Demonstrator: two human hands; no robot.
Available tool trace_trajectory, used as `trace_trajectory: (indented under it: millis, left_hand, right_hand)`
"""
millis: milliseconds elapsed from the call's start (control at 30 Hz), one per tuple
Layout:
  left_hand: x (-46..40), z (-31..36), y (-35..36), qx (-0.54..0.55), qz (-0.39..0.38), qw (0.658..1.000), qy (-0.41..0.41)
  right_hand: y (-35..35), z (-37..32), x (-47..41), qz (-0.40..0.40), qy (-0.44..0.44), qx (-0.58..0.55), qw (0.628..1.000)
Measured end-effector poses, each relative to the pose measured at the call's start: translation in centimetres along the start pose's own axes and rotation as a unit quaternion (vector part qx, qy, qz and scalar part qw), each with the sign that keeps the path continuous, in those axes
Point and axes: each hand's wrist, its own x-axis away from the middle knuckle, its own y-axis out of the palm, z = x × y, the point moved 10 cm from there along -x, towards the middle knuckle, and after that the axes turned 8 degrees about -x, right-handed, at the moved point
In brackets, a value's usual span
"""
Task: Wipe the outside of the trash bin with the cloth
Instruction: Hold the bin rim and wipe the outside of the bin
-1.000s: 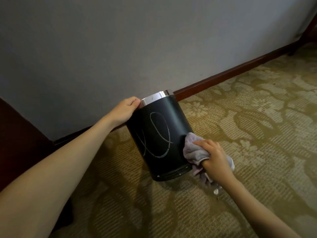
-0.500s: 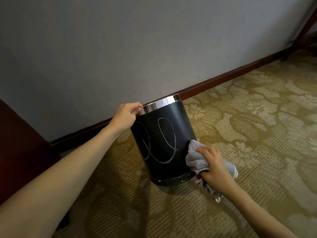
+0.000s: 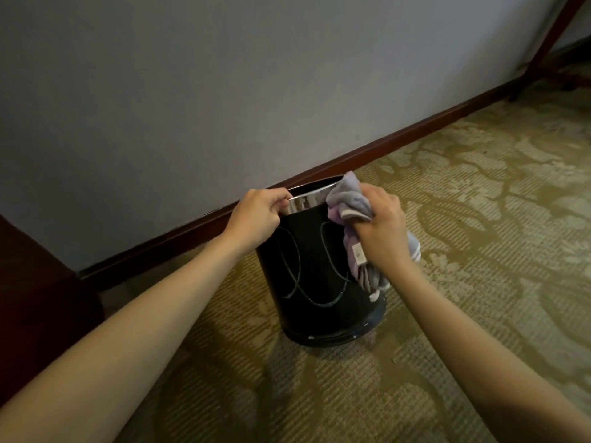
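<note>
The right hand (image 3: 382, 228) is closed in a fist around a bunched pale purple cloth (image 3: 350, 203), pressing it against the top right rim of the trash bin (image 3: 313, 276); the cloth's loose end hangs down the bin's side. The left hand (image 3: 256, 215) pinches the shiny metal rim on the left. The black bin stands on patterned carpet (image 3: 479, 251) near the wall (image 3: 224, 91) and its dark baseboard (image 3: 415, 129).

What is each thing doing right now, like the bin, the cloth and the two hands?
trash bin: standing on the carpet, tilted, scribble marks on its side
cloth: bunched, pressed on the bin's shiny rim
left hand: grip shut on the rim
right hand: grip shut on the cloth
carpet: under the bin
</note>
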Motion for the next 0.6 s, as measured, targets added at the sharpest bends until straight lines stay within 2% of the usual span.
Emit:
trace_trajectory:
  millis: [100,267,467,600]
  left_hand:
    - [-0.7,-1.1,-0.4,0.003,0.003,0.999,-0.032]
    - [-0.3,-3.0,-0.9,0.02,-0.014,0.997,-0.07]
    - [-0.4,-1.5,-0.3,0.021,-0.011,0.999,-0.048]
    - [-0.5,-2.1,-0.5,0.028,-0.021,0.998,-0.061]
  right_hand:
    - [1.7,1.7,3.3,-0.086,0.019,0.036,0.995]
    - [3.3,5.0,12.4,-0.226,-0.019,0.135,0.964]
    - [3.0,5.6,11.9,-0.179,0.044,0.088,0.979]
    - [2.6,6.1,11.7,-0.188,0.087,-0.067,0.976]
